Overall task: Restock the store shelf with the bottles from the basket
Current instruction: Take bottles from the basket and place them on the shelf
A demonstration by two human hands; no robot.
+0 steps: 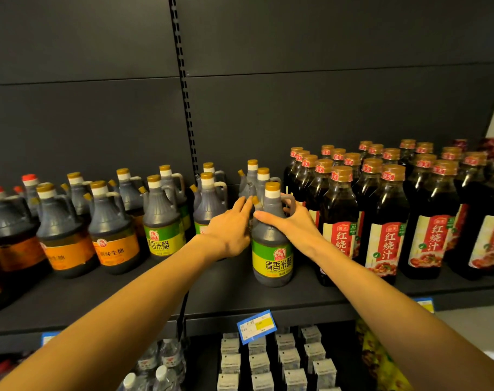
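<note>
A green-labelled rice vinegar bottle (271,235) stands upright near the front of the dark store shelf (161,294), between the person's two hands. The right hand (292,224) is the grip on it: its fingers curl round the bottle's shoulder and the handle at the neck, below the gold cap. The left hand (231,225) lies against the bottle's left side with fingers straight and together, pointing toward the back of the shelf, holding nothing. Directly behind the bottle stand more vinegar bottles of the same kind (254,179), their caps showing above the fingertips. Just to the right, almost touching the right wrist, stands a dense block of tall dark braising sauce bottles with red labels (387,221). To the left, a gap of bare shelf separates the left hand from other green-labelled bottles (161,218) and, further left, orange-labelled soy sauce jugs (110,227). A blue price tag (256,326) hangs on the shelf edge below; under it sit small white packets (288,359) and clear water bottles (169,356).
</note>
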